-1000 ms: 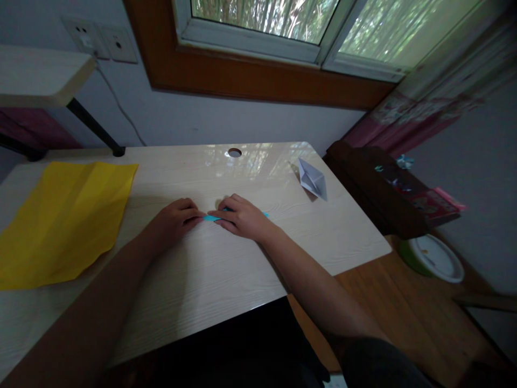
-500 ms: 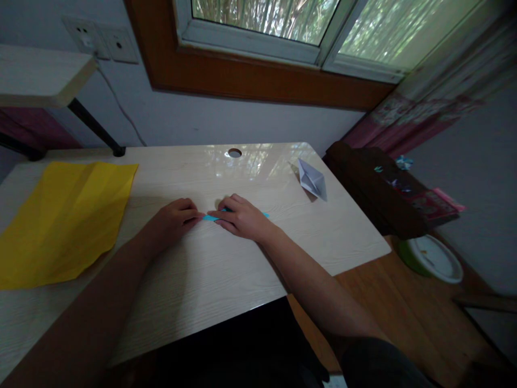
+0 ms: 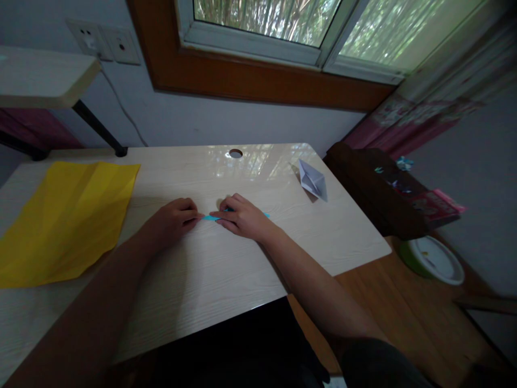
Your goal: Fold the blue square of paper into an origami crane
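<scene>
A narrow piece of blue folded paper [image 3: 210, 217] lies on the pale table, mostly covered by my right hand [image 3: 238, 216]. My left hand [image 3: 177, 216] pinches its left tip between thumb and fingers. The fingers of my right hand are bent over the middle of the paper and press on it, the index finger pointing left. A small blue end shows past the right hand's far side. How the paper is folded under the hand is hidden.
A yellow sheet [image 3: 72, 221] lies at the table's left. A white paper boat [image 3: 313, 180] stands at the back right. Behind it is a round cable hole [image 3: 236, 153]. A raised shelf [image 3: 44, 75] stands back left; a green-white tub [image 3: 434, 260] sits on the floor.
Both hands hold nearly the same places on the blue paper. The right fingers have shifted very slightly to the right; the whole view has moved a little.
</scene>
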`<state>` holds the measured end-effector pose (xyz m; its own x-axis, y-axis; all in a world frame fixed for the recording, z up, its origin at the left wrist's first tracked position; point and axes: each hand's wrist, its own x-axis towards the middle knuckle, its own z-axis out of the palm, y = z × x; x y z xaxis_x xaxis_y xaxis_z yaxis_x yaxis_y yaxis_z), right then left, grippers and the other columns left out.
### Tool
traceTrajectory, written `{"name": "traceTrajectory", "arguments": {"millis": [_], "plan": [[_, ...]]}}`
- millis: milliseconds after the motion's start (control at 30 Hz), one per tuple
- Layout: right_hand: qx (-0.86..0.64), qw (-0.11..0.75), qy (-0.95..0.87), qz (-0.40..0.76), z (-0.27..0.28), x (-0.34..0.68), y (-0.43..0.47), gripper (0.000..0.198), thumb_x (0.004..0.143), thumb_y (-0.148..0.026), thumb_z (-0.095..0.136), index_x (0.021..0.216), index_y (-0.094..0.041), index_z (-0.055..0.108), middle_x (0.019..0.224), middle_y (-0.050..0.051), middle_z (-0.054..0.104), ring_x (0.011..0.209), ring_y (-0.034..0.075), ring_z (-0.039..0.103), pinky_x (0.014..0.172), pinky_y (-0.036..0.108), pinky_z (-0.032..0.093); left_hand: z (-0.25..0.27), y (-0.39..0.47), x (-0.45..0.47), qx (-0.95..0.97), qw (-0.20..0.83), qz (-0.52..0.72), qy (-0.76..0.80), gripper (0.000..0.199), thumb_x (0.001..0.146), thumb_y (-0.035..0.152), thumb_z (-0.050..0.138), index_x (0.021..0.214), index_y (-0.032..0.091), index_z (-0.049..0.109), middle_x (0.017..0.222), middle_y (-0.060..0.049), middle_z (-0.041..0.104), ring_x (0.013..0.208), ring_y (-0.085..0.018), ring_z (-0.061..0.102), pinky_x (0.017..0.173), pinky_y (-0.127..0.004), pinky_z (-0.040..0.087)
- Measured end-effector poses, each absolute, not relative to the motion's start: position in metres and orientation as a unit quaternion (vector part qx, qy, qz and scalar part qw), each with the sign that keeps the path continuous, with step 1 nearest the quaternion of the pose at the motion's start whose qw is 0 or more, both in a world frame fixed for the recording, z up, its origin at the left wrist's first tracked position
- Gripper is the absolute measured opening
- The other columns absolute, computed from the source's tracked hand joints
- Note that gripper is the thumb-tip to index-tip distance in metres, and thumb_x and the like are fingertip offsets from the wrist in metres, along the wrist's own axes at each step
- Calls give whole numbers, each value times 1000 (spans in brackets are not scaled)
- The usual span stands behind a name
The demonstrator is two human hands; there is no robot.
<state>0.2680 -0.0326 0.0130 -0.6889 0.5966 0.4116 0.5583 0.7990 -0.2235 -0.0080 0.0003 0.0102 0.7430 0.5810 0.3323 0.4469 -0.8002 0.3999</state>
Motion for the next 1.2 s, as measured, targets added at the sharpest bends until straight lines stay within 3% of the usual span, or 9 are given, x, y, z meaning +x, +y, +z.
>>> {"name": "traceTrajectory", "arguments": {"millis": [467,767,1033,1200], "plan": [[-318,237,-917,36,11,268,-32,30,103,-36,55,126,-25,71,111,11,62,100,24,51,89,41,48,10,-1,-9,922,148,232,273,19,98,27,59,104,22,76,101,-7,66,90,-19,64,83,-33,54],[-319,252,-913,31,14,265,-34,32,104,-36,53,127,-21,69,107,11,65,99,24,55,88,41,49,6,-1,-2,909,142,243,308,15,98,27,58,92,19,69,94,-6,64,87,-20,60,81,-34,49],[-375,303,-873,70,16,269,-34,34,102,-41,57,127,-19,66,109,11,67,100,24,59,91,41,52,10,-3,0,900,142,240,336,16,99,28,56,93,19,67,95,-6,63,88,-21,60,82,-35,48],[-397,317,-857,82,14,274,-31,23,102,-26,54,118,-17,67,106,11,68,98,23,60,89,39,52,12,-4,1,888,161,242,356,18,99,31,55,92,19,67,95,-6,62,88,-21,61,82,-35,49]]}}
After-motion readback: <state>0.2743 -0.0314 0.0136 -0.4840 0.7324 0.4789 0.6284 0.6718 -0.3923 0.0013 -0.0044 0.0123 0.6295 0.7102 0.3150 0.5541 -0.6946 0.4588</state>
